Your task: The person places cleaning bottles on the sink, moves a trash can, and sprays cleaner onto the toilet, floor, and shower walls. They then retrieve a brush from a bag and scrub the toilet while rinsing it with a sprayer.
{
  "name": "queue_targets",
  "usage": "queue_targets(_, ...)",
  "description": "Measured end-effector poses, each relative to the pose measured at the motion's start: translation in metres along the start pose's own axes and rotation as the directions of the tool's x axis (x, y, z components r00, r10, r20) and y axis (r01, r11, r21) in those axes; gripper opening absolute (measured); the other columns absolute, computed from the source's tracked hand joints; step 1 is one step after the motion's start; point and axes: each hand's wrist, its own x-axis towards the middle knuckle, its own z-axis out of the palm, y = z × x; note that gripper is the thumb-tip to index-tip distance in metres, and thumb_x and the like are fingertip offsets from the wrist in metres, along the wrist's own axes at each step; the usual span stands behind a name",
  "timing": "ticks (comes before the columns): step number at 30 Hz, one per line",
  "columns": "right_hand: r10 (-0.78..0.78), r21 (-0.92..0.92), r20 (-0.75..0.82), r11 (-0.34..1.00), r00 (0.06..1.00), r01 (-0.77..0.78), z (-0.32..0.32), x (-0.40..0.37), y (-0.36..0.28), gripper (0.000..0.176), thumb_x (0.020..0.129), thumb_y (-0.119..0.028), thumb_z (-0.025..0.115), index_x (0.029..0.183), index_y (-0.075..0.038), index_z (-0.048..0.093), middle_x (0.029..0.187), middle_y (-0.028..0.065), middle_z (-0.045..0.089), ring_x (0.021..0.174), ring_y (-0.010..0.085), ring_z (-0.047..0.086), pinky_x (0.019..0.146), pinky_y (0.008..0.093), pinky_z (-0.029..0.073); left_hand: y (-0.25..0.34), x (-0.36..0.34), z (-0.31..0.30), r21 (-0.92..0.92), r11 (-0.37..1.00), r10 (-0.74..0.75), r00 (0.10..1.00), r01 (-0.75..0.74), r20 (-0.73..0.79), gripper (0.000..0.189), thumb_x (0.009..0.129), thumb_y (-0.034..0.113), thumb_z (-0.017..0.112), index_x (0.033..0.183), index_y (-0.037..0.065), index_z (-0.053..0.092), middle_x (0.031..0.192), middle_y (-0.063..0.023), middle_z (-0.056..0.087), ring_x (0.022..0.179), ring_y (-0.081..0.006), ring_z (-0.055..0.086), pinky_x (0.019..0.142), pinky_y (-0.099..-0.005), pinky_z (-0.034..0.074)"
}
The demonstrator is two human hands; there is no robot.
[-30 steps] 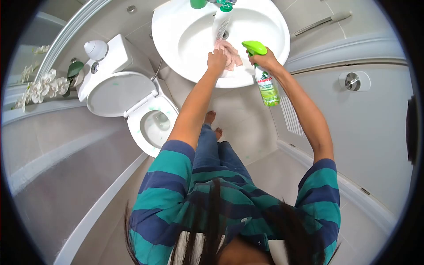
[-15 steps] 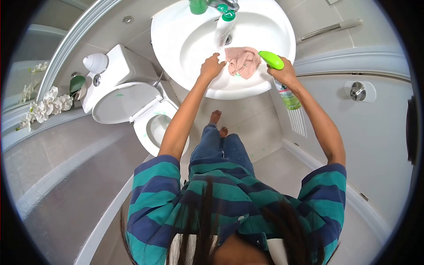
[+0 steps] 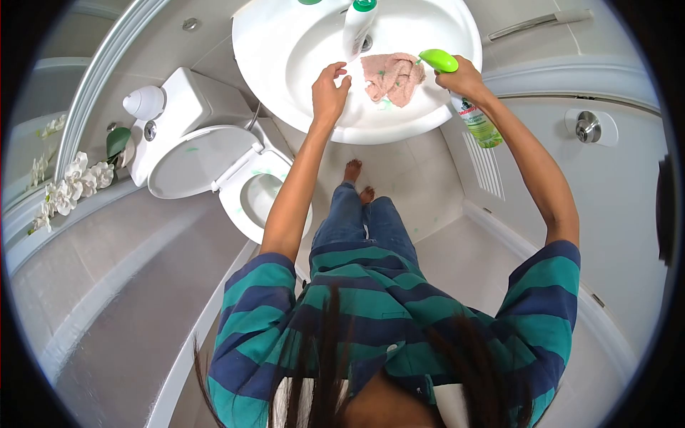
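Over the right rim of the white sink (image 3: 260, 53), my right hand (image 3: 465, 77) is closed round the neck of a spray bottle (image 3: 479, 125) with a bright green head (image 3: 438, 60). A crumpled pink cloth (image 3: 394, 77) lies in the basin, just left of the spray head, with green marks on and beside it. My left hand (image 3: 330, 93) is above the sink's front left part, fingers apart and holding nothing. Beyond it a white bottle with a green cap (image 3: 358, 27) stands in the basin beside the drain.
To the left is a toilet (image 3: 235, 189) with its lid raised and green marks on it. A white rounded object (image 3: 144, 103) sits on the cistern. White flowers (image 3: 75, 182) stand at far left. A pale door with a round knob (image 3: 588, 127) is on the right.
My left hand has moved left, away from the cloth, and its fingers have spread. The spray bottle has tilted and shifted slightly right in my right hand. The view has shifted a little.
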Motion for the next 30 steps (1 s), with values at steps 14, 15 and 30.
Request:
queue_targets(14,-0.095,0.420,-0.095,0.898,0.991,0.127,0.019,-0.014,0.018,0.031,0.061,-0.021,0.059,0.087,-0.004,0.064,0.077,0.0147,0.064,0.074,0.0293,0.061,0.068,0.0363,0.046,0.004,-0.005,0.008,-0.058,0.994,0.091,0.996,-0.091,0.002,0.031,0.077,0.004,0.061,0.108,0.004,0.058,0.092,-0.0087,0.065,0.089,-0.0178,0.060,0.080,-0.0293,0.045)
queue_targets(15,-0.095,0.414,-0.086,0.902,0.992,0.122,0.019,-0.015,0.018,0.030,0.061,-0.020,0.059,0.086,-0.004,0.064,0.076,0.0137,0.064,0.073,0.0275,0.061,0.067,0.0353,0.046,0.005,-0.006,0.008,-0.053,0.994,0.093,0.996,-0.092,0.012,0.031,0.077,0.004,0.061,0.108,0.004,0.058,0.092,-0.0086,0.065,0.089,-0.0177,0.060,0.080,-0.0292,0.045)
queue_targets(30,0.008,0.431,-0.024,0.902,1.000,0.003,0.019,-0.022,-0.003,0.021,0.057,-0.014,0.060,0.075,-0.002,0.061,0.069,0.0084,0.060,0.065,0.0176,0.054,0.059,0.0295,0.043,-0.003,-0.005,0.009,-0.071,0.997,0.012,1.000,-0.012,0.003,0.034,0.076,0.006,0.063,0.109,0.006,0.057,0.090,-0.0068,0.065,0.086,-0.0160,0.060,0.076,-0.0275,0.044)
